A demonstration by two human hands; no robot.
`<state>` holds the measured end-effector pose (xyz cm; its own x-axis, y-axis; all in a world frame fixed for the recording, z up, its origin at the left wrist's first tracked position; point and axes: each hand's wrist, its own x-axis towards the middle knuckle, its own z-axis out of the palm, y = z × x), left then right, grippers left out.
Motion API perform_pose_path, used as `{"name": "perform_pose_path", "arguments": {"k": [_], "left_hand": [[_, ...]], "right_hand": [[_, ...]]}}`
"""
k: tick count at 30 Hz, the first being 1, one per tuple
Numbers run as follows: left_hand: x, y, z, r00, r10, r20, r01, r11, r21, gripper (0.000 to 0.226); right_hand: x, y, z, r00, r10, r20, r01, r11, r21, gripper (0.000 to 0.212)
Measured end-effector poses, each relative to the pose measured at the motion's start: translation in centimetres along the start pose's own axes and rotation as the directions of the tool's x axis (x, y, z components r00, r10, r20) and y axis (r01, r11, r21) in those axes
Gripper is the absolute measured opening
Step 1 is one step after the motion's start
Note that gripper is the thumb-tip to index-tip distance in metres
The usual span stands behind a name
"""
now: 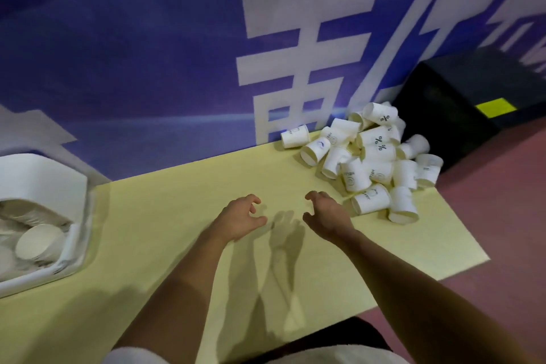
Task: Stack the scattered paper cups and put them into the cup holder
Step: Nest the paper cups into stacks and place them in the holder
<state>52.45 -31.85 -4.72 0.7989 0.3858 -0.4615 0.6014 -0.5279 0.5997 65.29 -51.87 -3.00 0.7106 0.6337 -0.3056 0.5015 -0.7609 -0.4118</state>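
A heap of several white paper cups (370, 156) lies at the far right corner of the pale yellow table (189, 204), most on their sides, some printed with small marks. The white cup holder (44, 183) stands at the table's left edge, with stacked cups (38, 242) lying inside it. My left hand (240, 217) hovers over the middle of the table, fingers loosely curled, holding nothing. My right hand (326, 214) is beside it, just left of the nearest cup (370, 202), also loosely curled and empty.
A blue wall with large white characters (301, 62) runs along the table's far edge. A black box with a yellow label (478, 103) stands behind the cup heap at the right. Reddish floor (496, 216) lies beyond the table's right edge.
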Motion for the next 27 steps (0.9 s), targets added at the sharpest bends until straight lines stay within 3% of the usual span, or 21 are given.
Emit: {"name": "perform_pose_path", "arguments": {"k": [8, 13, 20, 27], "left_hand": [[5.7, 13.4, 10.4, 0.983, 0.103, 0.151, -0.112, 0.993, 0.049, 0.063], [8.0, 18.3, 14.5, 0.982, 0.127, 0.139, -0.141, 0.985, 0.098, 0.076], [10.0, 20.3, 18.3, 0.998, 0.054, 0.024, -0.058, 0.958, 0.282, 0.074], [10.9, 20.5, 19.1, 0.997, 0.018, -0.072, -0.003, 0.981, 0.194, 0.062]], "right_hand": [[-0.6, 15.0, -5.4, 0.946, 0.248, -0.209, -0.235, 0.968, 0.086, 0.041], [-0.7, 20.0, -5.3, 0.863, 0.396, -0.314, -0.384, 0.918, 0.1, 0.054], [0.0, 22.2, -3.4, 0.79, 0.592, -0.156, -0.555, 0.8, 0.225, 0.063], [0.2, 22.0, -2.3, 0.787, 0.609, -0.101, -0.534, 0.754, 0.382, 0.063]]}}
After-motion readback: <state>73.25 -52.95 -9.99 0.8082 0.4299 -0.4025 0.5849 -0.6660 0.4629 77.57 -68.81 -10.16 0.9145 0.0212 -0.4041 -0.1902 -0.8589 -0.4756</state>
